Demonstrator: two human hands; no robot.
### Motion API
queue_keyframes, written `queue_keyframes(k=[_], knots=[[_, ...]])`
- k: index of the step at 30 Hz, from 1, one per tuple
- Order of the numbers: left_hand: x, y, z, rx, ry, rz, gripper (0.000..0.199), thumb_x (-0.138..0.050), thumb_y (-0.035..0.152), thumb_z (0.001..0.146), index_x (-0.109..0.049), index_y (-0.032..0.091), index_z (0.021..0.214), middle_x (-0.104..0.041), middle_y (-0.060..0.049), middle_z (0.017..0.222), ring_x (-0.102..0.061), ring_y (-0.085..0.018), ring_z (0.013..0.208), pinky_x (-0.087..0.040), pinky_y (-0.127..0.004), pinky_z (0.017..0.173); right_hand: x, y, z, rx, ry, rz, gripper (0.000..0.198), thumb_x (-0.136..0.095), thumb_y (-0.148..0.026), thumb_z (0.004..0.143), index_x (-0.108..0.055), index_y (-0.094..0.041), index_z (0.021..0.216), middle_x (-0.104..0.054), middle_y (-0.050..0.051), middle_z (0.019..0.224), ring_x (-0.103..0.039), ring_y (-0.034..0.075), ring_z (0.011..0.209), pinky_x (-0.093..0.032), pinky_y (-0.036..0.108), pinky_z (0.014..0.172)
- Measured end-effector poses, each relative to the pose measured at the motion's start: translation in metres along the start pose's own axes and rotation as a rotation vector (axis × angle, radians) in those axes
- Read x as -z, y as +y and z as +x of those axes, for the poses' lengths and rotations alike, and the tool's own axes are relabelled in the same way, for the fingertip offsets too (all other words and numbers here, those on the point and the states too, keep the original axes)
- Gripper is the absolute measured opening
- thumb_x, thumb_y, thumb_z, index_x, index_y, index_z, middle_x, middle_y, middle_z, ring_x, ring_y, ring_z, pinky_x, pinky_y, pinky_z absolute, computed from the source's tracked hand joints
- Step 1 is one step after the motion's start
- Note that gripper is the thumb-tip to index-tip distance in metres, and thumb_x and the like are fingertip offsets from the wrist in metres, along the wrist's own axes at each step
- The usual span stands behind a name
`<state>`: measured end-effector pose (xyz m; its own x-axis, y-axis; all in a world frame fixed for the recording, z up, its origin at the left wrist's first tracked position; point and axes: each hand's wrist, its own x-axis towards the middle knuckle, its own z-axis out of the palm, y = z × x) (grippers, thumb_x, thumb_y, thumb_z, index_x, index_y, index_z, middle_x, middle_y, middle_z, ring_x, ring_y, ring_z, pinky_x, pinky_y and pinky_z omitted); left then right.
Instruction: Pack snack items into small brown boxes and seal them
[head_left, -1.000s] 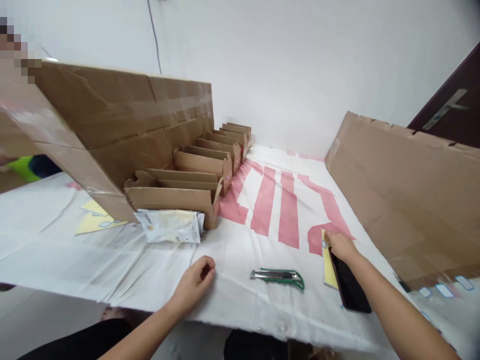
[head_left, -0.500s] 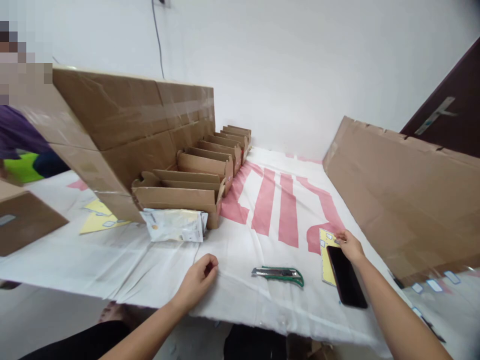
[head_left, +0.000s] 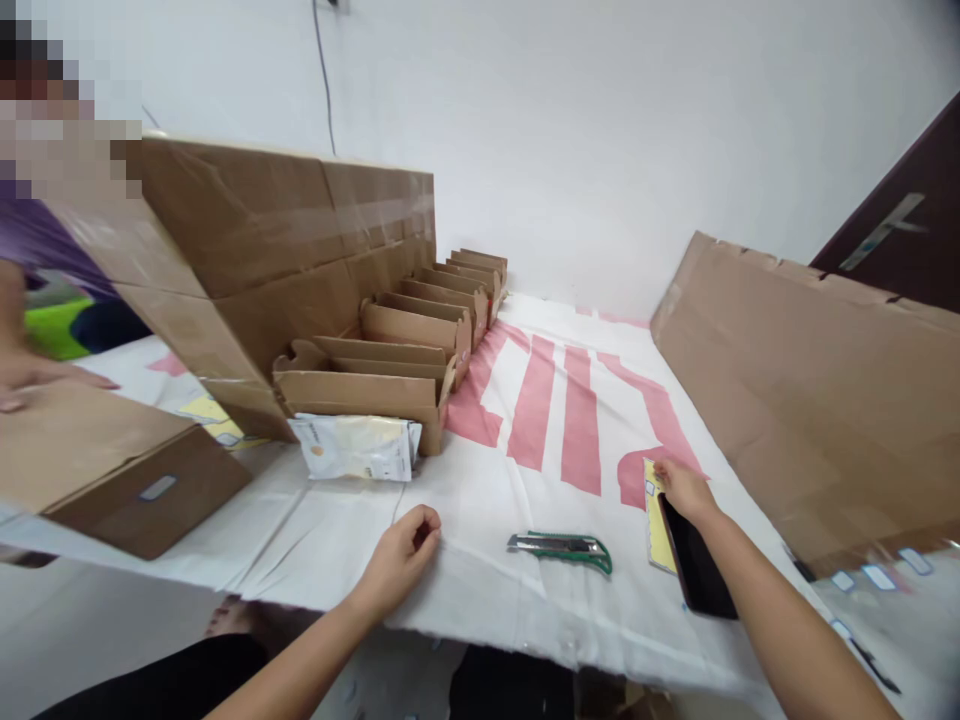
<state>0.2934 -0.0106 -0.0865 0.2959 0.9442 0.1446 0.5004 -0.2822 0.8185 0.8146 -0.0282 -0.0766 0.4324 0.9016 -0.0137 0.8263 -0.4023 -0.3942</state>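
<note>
My left hand [head_left: 401, 550] rests on the white cloth near the front edge, fingers loosely curled, with nothing seen in them. My right hand [head_left: 682, 492] is at the upper part of a yellow sheet with small blue-edged labels [head_left: 660, 535], thumb and fingers pinched together. What is between the fingertips, a label or the sheet's edge, is too small to make out. A black phone [head_left: 697, 570] lies partly on the sheet, half hidden under my right hand and forearm. Between my hands lies a green utility knife [head_left: 562, 548], its blade end pointing left.
Open cardboard trays [head_left: 367, 390] stand in a row beside a tall cardboard panel [head_left: 262, 230], a white plastic packet [head_left: 356, 447] against the nearest. Another cardboard panel [head_left: 810, 390] leans at right. At far left, a co-worker's hand [head_left: 45, 372] rests on a labelled cardboard box [head_left: 150, 500].
My right hand has shifted slightly left over the sheet, covering more of its top. The co-worker's box has slid right and nearer. My left hand stays put; the view has turned a little.
</note>
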Motion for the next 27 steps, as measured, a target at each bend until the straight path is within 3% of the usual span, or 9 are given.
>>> queue_keyframes(k=[4,8,15,22,27], knots=[[0.0,0.0,0.0,-0.001,0.002,-0.02,0.013,-0.044,0.031,0.081,-0.051,0.021,0.077,-0.051,0.004,0.065,-0.051,-0.015,0.06,-0.041,-0.026,0.058,0.009,0.004,0.0,-0.002,0.003,0.057,0.021,-0.057,-0.032,0.093,-0.063,-0.017,0.105,-0.066,0.005,0.109,-0.063,0.018,0.097,-0.051,0.041,0.09],[0.0,-0.001,0.0,-0.009,0.0,-0.018,0.013,-0.044,0.031,0.081,-0.051,0.021,0.077,-0.051,0.004,0.064,-0.051,-0.015,0.059,-0.041,-0.026,0.059,0.017,0.013,-0.002,-0.071,0.101,0.114,0.024,-0.054,-0.035,0.095,-0.062,-0.017,0.107,-0.067,0.005,0.107,-0.064,0.017,0.094,-0.052,0.039,0.087],[0.001,-0.001,-0.002,-0.026,0.001,-0.019,0.011,-0.045,0.029,0.082,-0.052,0.021,0.077,-0.053,0.003,0.066,-0.051,-0.015,0.061,-0.041,-0.026,0.06,0.004,0.026,-0.007,-0.095,0.09,0.189,0.021,-0.057,-0.033,0.093,-0.063,-0.016,0.103,-0.068,0.004,0.1,-0.065,0.017,0.092,-0.052,0.041,0.088],[0.002,0.0,-0.003,-0.021,-0.008,-0.025,0.011,-0.046,0.029,0.082,-0.052,0.021,0.077,-0.053,0.003,0.066,-0.051,-0.015,0.06,-0.041,-0.026,0.059,0.004,0.01,-0.004,-0.044,0.122,0.231,0.022,-0.055,-0.032,0.094,-0.062,-0.016,0.106,-0.067,0.005,0.108,-0.063,0.019,0.101,-0.05,0.042,0.092],[0.002,-0.001,-0.002,-0.019,-0.003,-0.032,0.011,-0.046,0.028,0.081,-0.053,0.021,0.077,-0.054,0.003,0.066,-0.052,-0.016,0.061,-0.042,-0.026,0.06,0.012,0.007,0.0,-0.146,0.181,0.137,0.023,-0.057,-0.034,0.093,-0.062,-0.018,0.107,-0.067,0.005,0.107,-0.063,0.018,0.095,-0.05,0.04,0.088]])
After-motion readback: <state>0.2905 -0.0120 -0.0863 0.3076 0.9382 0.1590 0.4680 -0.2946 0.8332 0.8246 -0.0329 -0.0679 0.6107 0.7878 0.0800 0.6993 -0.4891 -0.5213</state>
